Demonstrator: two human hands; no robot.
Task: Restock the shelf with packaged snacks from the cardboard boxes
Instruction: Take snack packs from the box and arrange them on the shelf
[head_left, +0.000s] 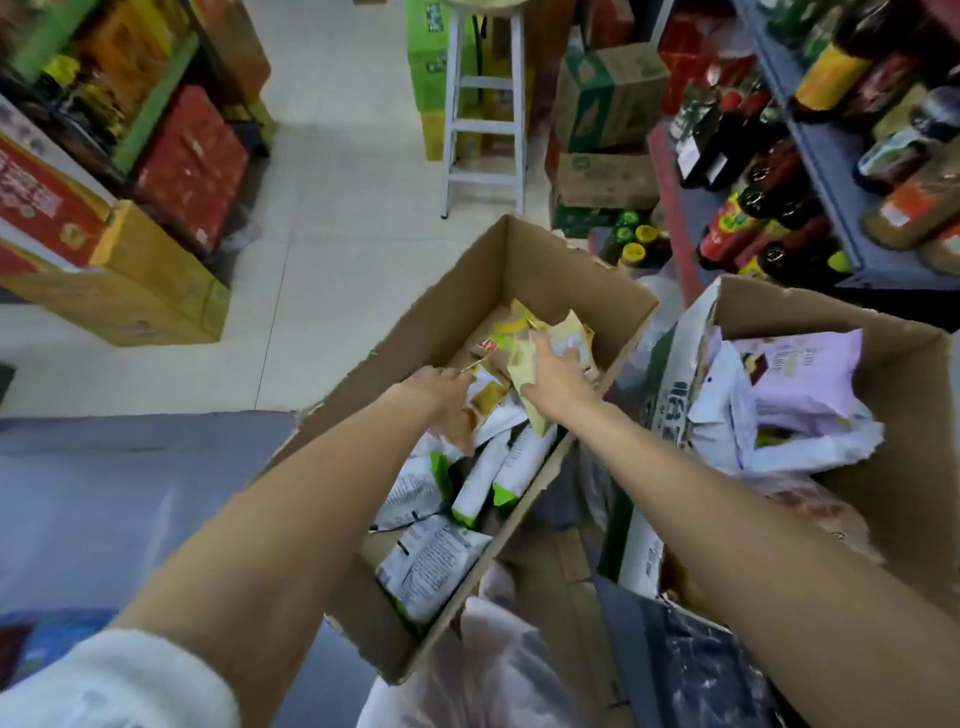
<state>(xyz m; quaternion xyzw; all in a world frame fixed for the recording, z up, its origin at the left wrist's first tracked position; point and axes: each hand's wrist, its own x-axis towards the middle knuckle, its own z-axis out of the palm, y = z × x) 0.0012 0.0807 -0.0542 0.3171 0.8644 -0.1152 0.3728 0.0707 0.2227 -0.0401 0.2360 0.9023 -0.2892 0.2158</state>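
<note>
An open cardboard box (457, 291) stands on the floor in front of me, with several snack packets inside. Both my arms reach down into it. My left hand (441, 387) is closed on a yellow-and-white snack packet (485, 395) near the box's middle. My right hand (553, 371) grips a pale yellow snack packet (524, 364) at the far end of the pile. White-and-green packets (478, 483) lie lower in the box. A second open box (893, 395) to the right holds pink and white snack bags (800, 384).
A grey shelf (831, 171) with bottles and jars rises at the right. A white stool (485, 119) stands ahead in the aisle. Stacked cartons (608, 98) sit beside it, and red and yellow cartons (156, 280) line the left. Pale tile floor (332, 208) lies between.
</note>
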